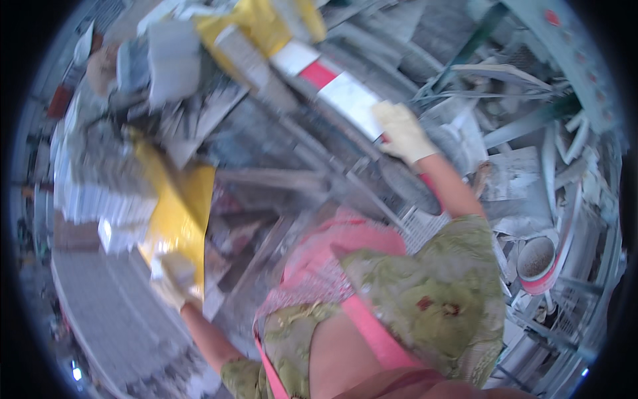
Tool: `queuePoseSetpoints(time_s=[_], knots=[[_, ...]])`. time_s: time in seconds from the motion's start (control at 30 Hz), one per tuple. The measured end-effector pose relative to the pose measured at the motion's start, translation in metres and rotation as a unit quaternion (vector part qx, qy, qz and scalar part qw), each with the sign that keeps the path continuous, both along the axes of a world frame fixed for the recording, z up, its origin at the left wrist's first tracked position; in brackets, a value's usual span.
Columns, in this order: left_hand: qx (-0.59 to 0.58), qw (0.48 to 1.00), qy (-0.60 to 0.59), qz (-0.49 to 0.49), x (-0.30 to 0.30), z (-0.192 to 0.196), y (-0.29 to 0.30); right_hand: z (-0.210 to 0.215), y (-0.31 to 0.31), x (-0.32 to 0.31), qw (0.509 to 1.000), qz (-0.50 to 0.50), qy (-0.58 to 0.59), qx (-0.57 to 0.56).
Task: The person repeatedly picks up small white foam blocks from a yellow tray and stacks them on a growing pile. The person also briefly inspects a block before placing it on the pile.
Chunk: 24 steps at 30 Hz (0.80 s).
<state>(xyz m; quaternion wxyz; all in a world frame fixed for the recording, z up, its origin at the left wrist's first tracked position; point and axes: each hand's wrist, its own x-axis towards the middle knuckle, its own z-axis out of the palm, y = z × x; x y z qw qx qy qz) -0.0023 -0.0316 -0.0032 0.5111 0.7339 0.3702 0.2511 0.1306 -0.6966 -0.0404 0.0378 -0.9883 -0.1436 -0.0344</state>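
My right hand (404, 133), in a pale cream glove, lies at the near end of a white flat piece (352, 100). Its fingers look stretched out over that end, though the picture is blurred. A red band (318, 74) and another white piece (294, 58) continue the same line along a dark, dusty rail (319, 136). Lower left, my left hand (171, 282), gloved alike, is at the bottom of a glossy yellow sheet (178, 223). Something whitish shows by its fingers. Motion smears them, so their grip is unclear.
Stacks of pale flat pieces (109, 173) stand at the left, above a grey ridged block (123, 312). Yellow sheeting (256, 26) drapes the far end. Boards and scraps crowd the right, near a round pan with a pink rim (537, 259) and a green metal bar (468, 46).
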Motion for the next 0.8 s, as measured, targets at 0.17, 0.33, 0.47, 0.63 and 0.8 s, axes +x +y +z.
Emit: queuePoseSetpoints(time_s=[0.17, 0.33, 0.47, 0.63, 0.8], knots=[[0.063, 0.989, 0.131, 0.028, 0.013, -0.002, 0.014, -0.023, 0.028, 0.009, 0.979, -0.055, -0.153, -0.121], [0.086, 0.987, 0.135, 0.012, 0.012, -0.02, 0.041, -0.025, 0.015, 0.019, 0.99, -0.014, -0.136, -0.042], [0.139, 0.988, 0.067, -0.014, -0.002, -0.027, 0.044, -0.017, 0.021, 0.043, 0.981, 0.035, -0.189, 0.002], [0.449, 0.817, 0.36, 0.02, 0.007, -0.012, 0.025, -0.009, 0.027, 0.068, 0.983, 0.133, -0.114, -0.053], [0.212, 0.933, 0.254, 0.139, 0.014, 0.012, 0.004, -0.014, 0.045, 0.089, 0.991, 0.032, -0.044, -0.124]])
